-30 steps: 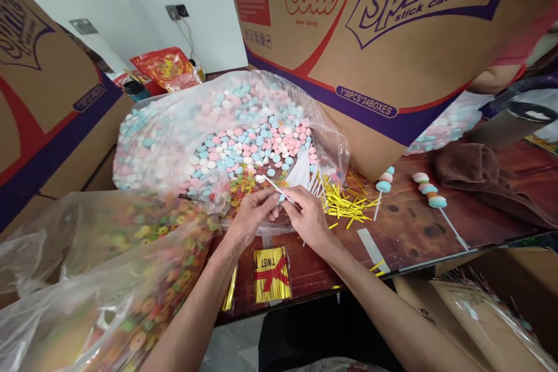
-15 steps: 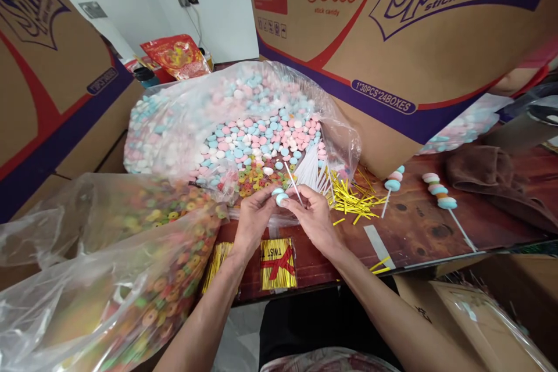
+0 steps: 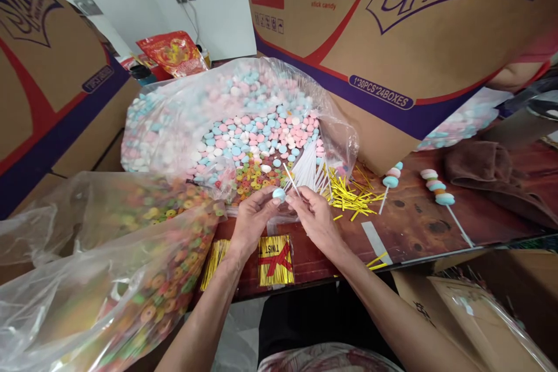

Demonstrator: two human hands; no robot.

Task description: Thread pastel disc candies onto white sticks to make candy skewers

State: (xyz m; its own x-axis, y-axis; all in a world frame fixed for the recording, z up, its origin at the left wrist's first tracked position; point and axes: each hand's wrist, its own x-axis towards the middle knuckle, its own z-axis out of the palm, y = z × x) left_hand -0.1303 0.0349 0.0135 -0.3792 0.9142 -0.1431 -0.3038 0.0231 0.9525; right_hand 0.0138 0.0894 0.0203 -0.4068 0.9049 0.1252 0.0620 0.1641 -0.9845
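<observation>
Between my fingertips is a pale blue candy (image 3: pixel 279 194), round and smooth. My left hand (image 3: pixel 255 216) pinches it from the left. My right hand (image 3: pixel 314 214) is closed around a white stick (image 3: pixel 289 176) that tilts up and to the left, and its thumb is close to the candy; whether it also touches it I cannot tell. Just beyond my hands lie white sticks (image 3: pixel 308 171), ring-shaped gummies (image 3: pixel 250 179) and pink, blue and white candies (image 3: pixel 261 135) in an open clear bag (image 3: pixel 174 107). Gold twist ties (image 3: pixel 351 195) are scattered right of my right hand.
Two candy skewers, one shorter (image 3: pixel 391 177) and one longer (image 3: pixel 437 187), lie on the right of the table (image 3: pixel 410 221). A bag of gummy rings (image 3: pixel 170 279) fills the left. Large cartons (image 3: pixel 331 70) stand behind. A twist-tie pack (image 3: pixel 276 260) lies near the front edge. A brown cloth (image 3: pixel 483 171) lies at right.
Two blue candies showed at my fingertips before; now only one is visible. My hands have barely moved, and the whole view has shifted slightly.
</observation>
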